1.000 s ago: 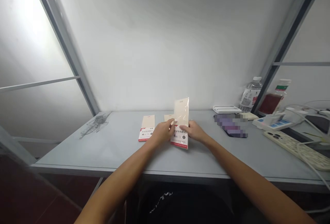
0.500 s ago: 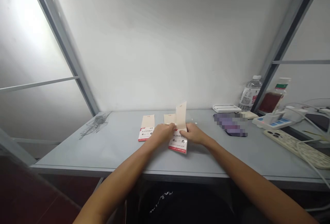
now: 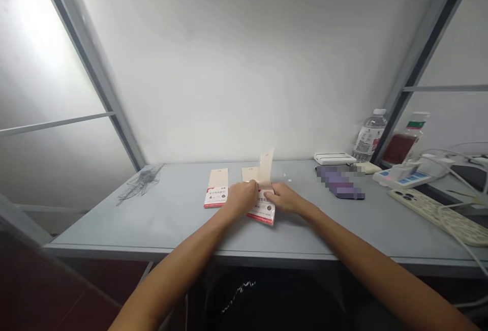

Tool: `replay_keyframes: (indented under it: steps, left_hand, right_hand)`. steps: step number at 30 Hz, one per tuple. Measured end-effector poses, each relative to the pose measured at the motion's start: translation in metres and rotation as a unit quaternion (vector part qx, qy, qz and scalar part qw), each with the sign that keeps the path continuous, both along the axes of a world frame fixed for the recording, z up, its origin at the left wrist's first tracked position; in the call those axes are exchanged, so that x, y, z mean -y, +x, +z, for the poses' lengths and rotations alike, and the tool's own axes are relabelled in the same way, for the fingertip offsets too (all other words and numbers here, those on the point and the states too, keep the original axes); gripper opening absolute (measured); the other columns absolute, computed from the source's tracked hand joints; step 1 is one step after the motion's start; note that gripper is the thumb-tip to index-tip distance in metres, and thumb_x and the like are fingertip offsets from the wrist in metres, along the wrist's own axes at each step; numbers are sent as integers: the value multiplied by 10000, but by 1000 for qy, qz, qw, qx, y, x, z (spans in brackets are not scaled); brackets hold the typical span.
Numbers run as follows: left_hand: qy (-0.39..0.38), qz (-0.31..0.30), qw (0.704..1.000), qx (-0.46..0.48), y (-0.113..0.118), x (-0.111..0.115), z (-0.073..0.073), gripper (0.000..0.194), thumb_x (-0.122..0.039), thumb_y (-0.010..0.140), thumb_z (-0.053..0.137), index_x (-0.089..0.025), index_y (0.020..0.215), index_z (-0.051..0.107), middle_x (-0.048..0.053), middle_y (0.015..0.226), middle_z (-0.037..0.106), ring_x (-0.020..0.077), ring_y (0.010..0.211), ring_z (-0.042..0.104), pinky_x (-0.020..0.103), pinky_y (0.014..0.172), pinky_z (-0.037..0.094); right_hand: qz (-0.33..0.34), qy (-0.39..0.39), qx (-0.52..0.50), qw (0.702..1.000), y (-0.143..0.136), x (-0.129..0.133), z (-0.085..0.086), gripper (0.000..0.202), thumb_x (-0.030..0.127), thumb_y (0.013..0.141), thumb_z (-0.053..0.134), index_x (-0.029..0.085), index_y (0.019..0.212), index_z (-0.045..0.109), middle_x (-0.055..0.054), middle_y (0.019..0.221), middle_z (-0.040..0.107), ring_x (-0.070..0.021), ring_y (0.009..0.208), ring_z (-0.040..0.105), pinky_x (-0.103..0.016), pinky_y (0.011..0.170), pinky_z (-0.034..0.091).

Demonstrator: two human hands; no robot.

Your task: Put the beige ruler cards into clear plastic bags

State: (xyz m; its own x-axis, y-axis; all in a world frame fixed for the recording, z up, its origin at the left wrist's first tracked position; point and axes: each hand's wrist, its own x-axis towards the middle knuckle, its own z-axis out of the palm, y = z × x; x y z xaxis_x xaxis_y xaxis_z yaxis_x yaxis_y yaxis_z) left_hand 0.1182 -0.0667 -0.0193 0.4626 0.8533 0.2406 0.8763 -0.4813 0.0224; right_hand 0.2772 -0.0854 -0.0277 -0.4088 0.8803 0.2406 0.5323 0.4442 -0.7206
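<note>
Both of my hands are on a flat packet (image 3: 262,215) with a red-and-white printed label, near the middle of the desk. Its cream upper part (image 3: 266,168) stands up, bent back from the label. My left hand (image 3: 243,196) has its fingers closed at the packet's left side, by the fold, covering part of the label. At the right edge, my right hand (image 3: 285,198) pinches the packet with its thumb on the front. Behind my left hand, the cream top of another packet (image 3: 249,173) shows. A similar packet (image 3: 217,188) lies flat to the left.
On the right of the grey desk (image 3: 175,214) are a purple item (image 3: 341,183), partly blurred, a white box-like device (image 3: 334,158), a water bottle (image 3: 369,138), and a bottle of dark red contents (image 3: 402,145). A power strip (image 3: 404,176), cables and a patterned phone case (image 3: 438,216) lie nearer.
My left hand covers more of the label's left side. The held packet has shifted slightly left, and its raised cream part still stands up.
</note>
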Motion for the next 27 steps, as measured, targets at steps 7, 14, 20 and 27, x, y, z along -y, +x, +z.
replay_keyframes:
  steps: [7, 14, 20, 27]
  left_hand:
    - [-7, 29, 999, 23, 4, 2, -1, 263, -229, 841, 297, -164, 855, 551, 80, 742, 620, 199, 658, 574, 285, 576, 373]
    - [-14, 45, 996, 79, 5, 2, -3, 263, -248, 828, 328, -148, 809, 570, 96, 707, 609, 213, 633, 573, 294, 542, 375]
    - [-27, 42, 993, 110, 5, -2, -6, 264, -268, 827, 347, -162, 770, 582, 88, 703, 609, 206, 641, 578, 284, 564, 385]
    - [-72, 73, 978, 180, -11, -17, -5, 342, -280, 845, 295, -164, 680, 570, 78, 696, 611, 167, 592, 548, 251, 497, 345]
  right_hand:
    - [-6, -20, -10, 1000, -3, 4, 4, 176, 218, 753, 340, 193, 619, 451, 25, 597, 525, -133, 564, 468, -245, 526, 342]
    - [-12, -21, -5, 1000, -4, 3, 3, 194, 238, 774, 338, 192, 652, 482, 14, 650, 554, -144, 600, 478, -254, 558, 346]
    - [-19, -10, 11, 1000, -3, 3, 1, 237, 261, 797, 344, 187, 635, 500, 9, 621, 558, -143, 577, 480, -255, 549, 353]
    - [-13, 3, -33, 999, -13, 11, 1, 271, 327, 820, 375, 167, 723, 571, -22, 690, 618, -172, 633, 548, -279, 577, 401]
